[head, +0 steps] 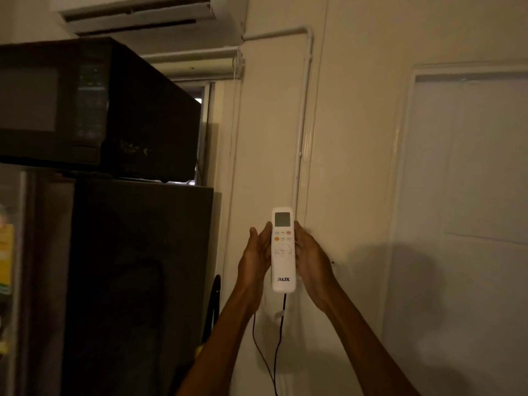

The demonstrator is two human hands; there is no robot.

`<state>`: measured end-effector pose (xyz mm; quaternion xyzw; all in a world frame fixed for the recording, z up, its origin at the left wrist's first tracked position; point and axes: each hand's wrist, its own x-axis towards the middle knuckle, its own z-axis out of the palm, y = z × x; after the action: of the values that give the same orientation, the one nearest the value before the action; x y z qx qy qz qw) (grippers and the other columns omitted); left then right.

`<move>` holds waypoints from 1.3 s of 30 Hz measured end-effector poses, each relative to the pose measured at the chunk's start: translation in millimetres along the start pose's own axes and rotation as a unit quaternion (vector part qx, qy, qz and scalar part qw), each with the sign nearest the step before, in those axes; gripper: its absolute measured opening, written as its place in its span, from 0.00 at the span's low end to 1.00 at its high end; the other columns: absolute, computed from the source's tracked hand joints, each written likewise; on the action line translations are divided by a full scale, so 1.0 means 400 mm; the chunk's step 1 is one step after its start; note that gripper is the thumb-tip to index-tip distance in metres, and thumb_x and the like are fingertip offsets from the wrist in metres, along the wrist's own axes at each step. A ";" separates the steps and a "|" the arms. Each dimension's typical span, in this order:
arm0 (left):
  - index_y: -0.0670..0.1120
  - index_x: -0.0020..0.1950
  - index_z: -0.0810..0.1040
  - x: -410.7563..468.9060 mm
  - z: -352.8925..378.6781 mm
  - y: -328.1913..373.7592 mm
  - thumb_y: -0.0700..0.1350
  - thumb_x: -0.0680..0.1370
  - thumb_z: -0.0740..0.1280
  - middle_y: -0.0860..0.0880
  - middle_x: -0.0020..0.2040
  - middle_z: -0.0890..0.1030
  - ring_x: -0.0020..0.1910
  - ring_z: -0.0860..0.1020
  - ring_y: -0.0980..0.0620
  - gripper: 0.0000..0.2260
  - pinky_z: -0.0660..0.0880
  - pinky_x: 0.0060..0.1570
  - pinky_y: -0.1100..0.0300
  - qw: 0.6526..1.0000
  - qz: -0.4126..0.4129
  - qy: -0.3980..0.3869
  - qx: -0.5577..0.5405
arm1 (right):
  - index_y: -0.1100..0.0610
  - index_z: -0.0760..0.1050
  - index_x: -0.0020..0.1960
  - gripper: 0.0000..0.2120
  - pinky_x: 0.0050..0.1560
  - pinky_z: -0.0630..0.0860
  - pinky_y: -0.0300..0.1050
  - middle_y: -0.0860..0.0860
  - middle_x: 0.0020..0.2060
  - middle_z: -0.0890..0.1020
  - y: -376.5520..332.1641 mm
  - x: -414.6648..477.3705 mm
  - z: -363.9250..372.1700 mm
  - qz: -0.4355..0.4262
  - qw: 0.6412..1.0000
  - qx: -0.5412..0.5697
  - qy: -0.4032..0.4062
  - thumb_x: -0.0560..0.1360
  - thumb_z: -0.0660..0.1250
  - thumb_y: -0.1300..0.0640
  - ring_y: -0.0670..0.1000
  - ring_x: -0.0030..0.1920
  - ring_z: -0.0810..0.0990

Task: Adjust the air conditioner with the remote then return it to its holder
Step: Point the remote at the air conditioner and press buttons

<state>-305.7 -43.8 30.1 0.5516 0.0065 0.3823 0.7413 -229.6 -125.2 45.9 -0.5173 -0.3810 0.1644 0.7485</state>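
Observation:
A white remote (283, 250) with a small grey screen and coloured buttons stands upright against the cream wall, buttons facing me. My left hand (255, 260) presses its left edge and my right hand (310, 260) presses its right edge, fingers pointing up. The holder is hidden behind the remote, so I cannot tell whether the remote sits in it. The white air conditioner (148, 15) hangs high on the wall at the top left, its flap open.
A black microwave (94, 107) rests on a dark fridge (123, 281) at the left. A black cable (278, 338) hangs down the wall below the remote. A white conduit (303, 118) runs up the wall. A white door (468, 195) fills the right.

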 end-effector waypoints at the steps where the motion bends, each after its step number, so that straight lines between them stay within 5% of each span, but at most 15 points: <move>1: 0.52 0.70 0.68 -0.029 -0.011 0.018 0.58 0.80 0.49 0.49 0.67 0.74 0.65 0.73 0.50 0.22 0.67 0.67 0.52 1.000 0.006 0.003 0.010 | 0.47 0.79 0.54 0.14 0.53 0.78 0.50 0.52 0.50 0.85 -0.005 -0.023 0.020 0.000 1.000 -0.007 0.002 0.75 0.59 0.43 0.52 0.51 0.83; 4: 0.54 0.63 0.74 -0.111 -0.029 0.075 0.56 0.79 0.55 0.51 0.59 0.80 0.57 0.80 0.53 0.17 0.73 0.56 0.57 0.999 0.012 0.003 0.047 | 0.53 0.74 0.62 0.16 0.54 0.77 0.48 0.58 0.56 0.81 -0.029 -0.095 0.075 -0.017 1.000 -0.011 0.003 0.78 0.58 0.50 0.57 0.56 0.80; 8: 0.57 0.54 0.78 -0.192 -0.040 0.146 0.53 0.78 0.61 0.50 0.52 0.84 0.51 0.83 0.53 0.09 0.77 0.49 0.59 0.995 0.020 0.007 0.100 | 0.53 0.76 0.58 0.14 0.55 0.77 0.51 0.59 0.54 0.82 -0.080 -0.179 0.132 -0.025 1.000 -0.001 0.008 0.77 0.59 0.51 0.56 0.52 0.81; 13: 0.55 0.72 0.62 -0.301 -0.056 0.236 0.33 0.74 0.65 0.49 0.67 0.74 0.63 0.76 0.50 0.31 0.74 0.62 0.44 0.979 0.063 -0.021 0.191 | 0.54 0.67 0.67 0.18 0.51 0.78 0.49 0.58 0.57 0.77 -0.144 -0.264 0.182 -0.059 0.998 -0.031 -0.021 0.77 0.57 0.60 0.56 0.52 0.79; 16: 0.53 0.73 0.59 -0.365 -0.058 0.280 0.27 0.71 0.65 0.50 0.69 0.72 0.65 0.73 0.52 0.36 0.76 0.61 0.48 0.976 0.068 -0.044 0.201 | 0.55 0.62 0.70 0.23 0.57 0.76 0.55 0.58 0.61 0.75 -0.163 -0.315 0.190 -0.077 0.993 -0.074 -0.043 0.76 0.58 0.66 0.57 0.57 0.77; 23: 0.50 0.74 0.57 -0.488 -0.091 0.353 0.23 0.69 0.65 0.52 0.65 0.74 0.59 0.76 0.58 0.39 0.80 0.50 0.62 0.974 0.066 -0.072 0.206 | 0.41 0.60 0.63 0.26 0.47 0.81 0.41 0.44 0.52 0.77 -0.190 -0.442 0.265 -0.136 0.979 -0.138 -0.066 0.75 0.60 0.68 0.45 0.52 0.79; 30: 0.51 0.74 0.57 -0.570 -0.149 0.439 0.24 0.70 0.65 0.53 0.64 0.74 0.60 0.76 0.57 0.39 0.80 0.50 0.63 0.974 0.076 -0.079 0.200 | 0.54 0.64 0.69 0.21 0.37 0.78 0.30 0.49 0.55 0.77 -0.222 -0.508 0.376 -0.167 0.973 -0.161 -0.005 0.77 0.59 0.61 0.40 0.46 0.78; 39: 0.50 0.74 0.57 -0.644 -0.263 0.530 0.24 0.70 0.65 0.50 0.68 0.71 0.63 0.72 0.55 0.39 0.75 0.57 0.60 0.974 0.084 -0.099 0.185 | 0.55 0.66 0.69 0.20 0.38 0.79 0.31 0.56 0.61 0.78 -0.213 -0.570 0.534 -0.184 0.962 -0.196 0.049 0.77 0.61 0.59 0.50 0.50 0.80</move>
<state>-652.1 -85.0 57.2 0.7131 -0.0424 0.3787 0.5885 -549.7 -167.5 68.4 -0.5822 -0.4575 -0.0799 0.6674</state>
